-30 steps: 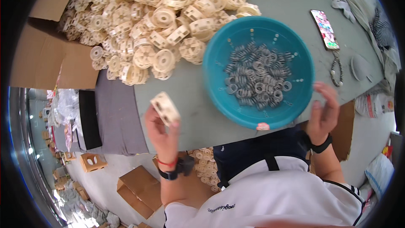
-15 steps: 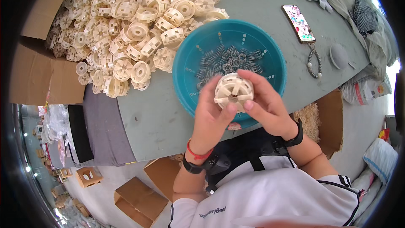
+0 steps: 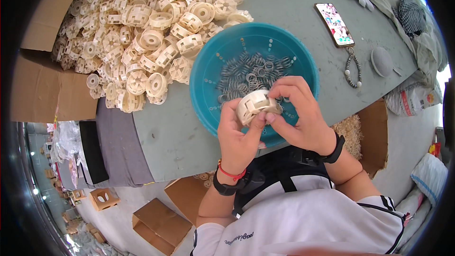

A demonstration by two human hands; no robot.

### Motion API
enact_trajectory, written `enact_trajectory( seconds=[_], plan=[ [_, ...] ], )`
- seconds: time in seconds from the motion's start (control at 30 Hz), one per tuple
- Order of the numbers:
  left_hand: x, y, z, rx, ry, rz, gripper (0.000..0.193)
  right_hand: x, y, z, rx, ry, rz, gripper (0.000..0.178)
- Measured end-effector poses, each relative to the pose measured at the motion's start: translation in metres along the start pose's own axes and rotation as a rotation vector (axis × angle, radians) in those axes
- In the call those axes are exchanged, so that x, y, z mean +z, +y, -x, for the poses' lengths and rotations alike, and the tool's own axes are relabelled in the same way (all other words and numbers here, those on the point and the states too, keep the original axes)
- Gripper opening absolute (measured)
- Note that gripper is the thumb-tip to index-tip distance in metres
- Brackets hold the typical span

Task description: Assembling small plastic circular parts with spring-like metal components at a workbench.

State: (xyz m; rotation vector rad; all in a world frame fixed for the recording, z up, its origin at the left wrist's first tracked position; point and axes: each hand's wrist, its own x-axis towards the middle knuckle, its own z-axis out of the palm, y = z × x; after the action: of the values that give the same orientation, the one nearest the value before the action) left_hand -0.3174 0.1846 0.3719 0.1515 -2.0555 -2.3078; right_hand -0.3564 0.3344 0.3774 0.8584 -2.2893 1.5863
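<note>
Head view: Fingers of the left hand [image 3: 238, 143] and right hand [image 3: 310, 124] clamp a cream slotted wheel [image 3: 255, 105], tilted between them, neither hand nearer, above the near side of a teal basin [image 3: 201, 100] of springs [image 3: 251, 72].

The wheel-like part [image 3: 253, 105] is cream, the basin [image 3: 203, 102] teal, the springs [image 3: 242, 73] grey.

Two hands [image 3: 239, 135], one held cream wheel [image 3: 253, 105], one teal basin [image 3: 201, 99], one phone [image 3: 334, 24] and one beaded strap [image 3: 348, 72] were counted. Springs [image 3: 256, 68] and heaped wheels [image 3: 151, 39] — many, overlapping — could not be tallied.
</note>
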Motion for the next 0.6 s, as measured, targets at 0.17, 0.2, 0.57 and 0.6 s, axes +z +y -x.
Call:
enact_trajectory(
  seconds=[0.17,0.2,0.57,0.6],
  plan=[
    [0.0,-0.006,-0.008,0.065,-0.006,0.018,0.035,0.004,-0.004,0.003,0.219,0.032,-0.217,0.025],
    [-0.001,-0.004,-0.01,0.052,-0.03,0.077,0.033,0.005,-0.003,0.005,0.218,0.036,-0.217,0.025],
    [-0.024,-0.017,-0.013,0.537,0.124,-0.595,0.013,-0.008,0.006,0.005,0.548,0.152,-0.642,0.026],
    [-0.028,-0.017,-0.011,0.444,0.142,-0.436,0.013,-0.014,0.007,0.008,0.467,0.257,-0.537,0.025]
  ],
)
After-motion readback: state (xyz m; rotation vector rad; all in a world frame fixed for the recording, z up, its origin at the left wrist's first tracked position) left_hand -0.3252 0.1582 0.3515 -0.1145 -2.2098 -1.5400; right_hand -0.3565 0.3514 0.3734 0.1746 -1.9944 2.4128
